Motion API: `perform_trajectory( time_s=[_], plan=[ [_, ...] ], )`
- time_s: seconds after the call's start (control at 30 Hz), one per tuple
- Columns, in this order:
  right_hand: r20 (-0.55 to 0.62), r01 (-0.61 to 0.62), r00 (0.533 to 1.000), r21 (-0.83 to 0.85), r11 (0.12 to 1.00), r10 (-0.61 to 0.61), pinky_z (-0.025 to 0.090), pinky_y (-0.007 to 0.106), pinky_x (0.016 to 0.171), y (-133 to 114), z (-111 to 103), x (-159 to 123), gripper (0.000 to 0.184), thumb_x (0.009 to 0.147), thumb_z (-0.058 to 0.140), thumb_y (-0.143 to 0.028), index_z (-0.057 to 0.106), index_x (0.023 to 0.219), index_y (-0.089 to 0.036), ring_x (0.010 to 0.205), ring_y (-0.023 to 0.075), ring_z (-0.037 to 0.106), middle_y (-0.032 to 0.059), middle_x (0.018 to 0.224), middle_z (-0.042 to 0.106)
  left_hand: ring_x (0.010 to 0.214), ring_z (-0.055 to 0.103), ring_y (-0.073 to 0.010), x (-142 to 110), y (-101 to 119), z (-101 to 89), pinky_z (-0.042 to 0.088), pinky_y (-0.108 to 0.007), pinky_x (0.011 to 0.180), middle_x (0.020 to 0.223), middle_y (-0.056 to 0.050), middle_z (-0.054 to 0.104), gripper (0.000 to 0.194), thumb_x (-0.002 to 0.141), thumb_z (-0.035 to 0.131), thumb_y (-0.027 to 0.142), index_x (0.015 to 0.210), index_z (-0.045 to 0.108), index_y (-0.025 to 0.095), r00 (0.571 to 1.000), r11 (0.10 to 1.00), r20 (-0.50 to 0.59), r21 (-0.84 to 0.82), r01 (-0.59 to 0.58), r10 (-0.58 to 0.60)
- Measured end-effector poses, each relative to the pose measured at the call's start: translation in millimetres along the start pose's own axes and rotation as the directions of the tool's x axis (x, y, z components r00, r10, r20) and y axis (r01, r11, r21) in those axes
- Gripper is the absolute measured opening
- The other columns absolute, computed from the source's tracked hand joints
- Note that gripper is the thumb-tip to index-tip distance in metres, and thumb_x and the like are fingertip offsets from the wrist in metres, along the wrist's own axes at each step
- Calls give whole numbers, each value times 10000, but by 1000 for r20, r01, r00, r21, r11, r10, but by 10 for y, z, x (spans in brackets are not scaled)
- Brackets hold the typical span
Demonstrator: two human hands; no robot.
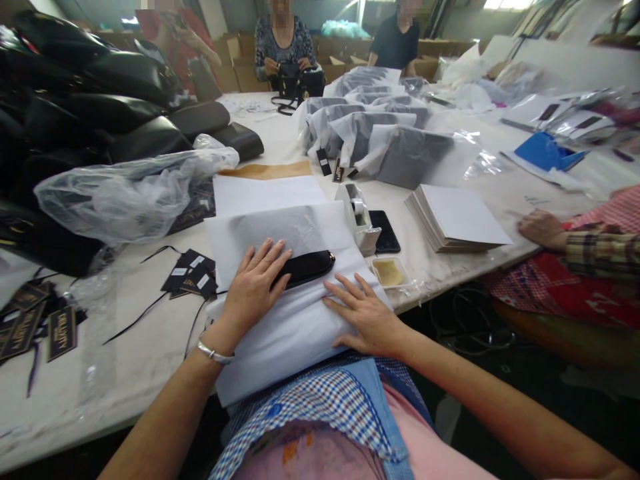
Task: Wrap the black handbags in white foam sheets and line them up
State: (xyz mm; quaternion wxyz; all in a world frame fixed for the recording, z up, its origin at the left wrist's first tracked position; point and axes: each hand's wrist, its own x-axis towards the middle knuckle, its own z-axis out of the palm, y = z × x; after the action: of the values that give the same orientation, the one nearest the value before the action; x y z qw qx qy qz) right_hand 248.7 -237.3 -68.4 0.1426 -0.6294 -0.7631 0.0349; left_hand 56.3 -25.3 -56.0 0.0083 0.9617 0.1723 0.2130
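A sheet of thin white paper (280,333) lies at the table's front edge and hangs a little over it. On it rests a slim black leather-like piece (313,265) with a small gold fitting at its right end; a greyish shape shows through the paper behind it. My left hand (256,283) lies flat with fingers stretched, covering the black piece's left end. Fingers spread, my right hand (365,313) presses on the paper just right of the piece. Neither hand is closed around anything.
A tape dispenser (354,217), phone (385,231) and small dish (390,273) stand to the right, beside stacked boards (457,217). Black tags (193,273), clear plastic (135,193) and piled black bags (125,110) lie left. Paper-wrapped bags (410,153) stand behind. A co-worker's hand (543,230) rests at right.
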Motion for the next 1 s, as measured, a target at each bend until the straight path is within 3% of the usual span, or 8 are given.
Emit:
perform_trajectory(
  time_s=[0.3,0.57,0.7,0.83,1.0],
  plan=[
    [-201,170,968,82,982,-150,318,524,1162,-5,46,-2,97,925,628,-277,703,978,-243,1298,235,527,43,1237,691,1459,312,-269,-2,-17,1,273,-517,1188,1542,-75,408,474,990,445,338,1445,456,206,1000,1000,-3,11,-4,4],
    [-195,62,981,294,954,-3,391,458,1113,-67,-189,115,112,941,616,-275,714,893,-256,1030,171,687,5,1101,742,1439,353,-263,36,-27,-85,295,-491,1184,1525,-68,438,464,989,448,391,1413,497,208,999,1000,44,1,10,-10],
    [-217,13,974,371,929,72,431,393,1072,-43,-443,313,113,936,631,-291,725,881,-261,923,148,710,-12,1021,761,1394,430,-251,174,-85,-302,377,-453,1135,1482,-55,499,513,992,392,503,1423,481,238,984,997,177,-60,43,-32],
    [-184,-39,976,364,930,113,532,300,866,31,-659,604,135,928,633,-321,754,900,-266,858,166,714,-15,919,773,1269,571,-226,394,-198,-590,475,-357,1019,1375,-21,609,554,1007,261,550,1411,498,254,948,991,318,-114,66,-27],
    [-135,-149,972,270,951,191,524,267,748,207,-756,1048,129,892,669,-333,784,878,-277,816,185,722,-10,866,781,1117,670,-198,646,-260,-902,511,-266,872,1279,29,677,553,996,230,585,1281,620,316,874,980,483,-194,42,59]
  ],
)
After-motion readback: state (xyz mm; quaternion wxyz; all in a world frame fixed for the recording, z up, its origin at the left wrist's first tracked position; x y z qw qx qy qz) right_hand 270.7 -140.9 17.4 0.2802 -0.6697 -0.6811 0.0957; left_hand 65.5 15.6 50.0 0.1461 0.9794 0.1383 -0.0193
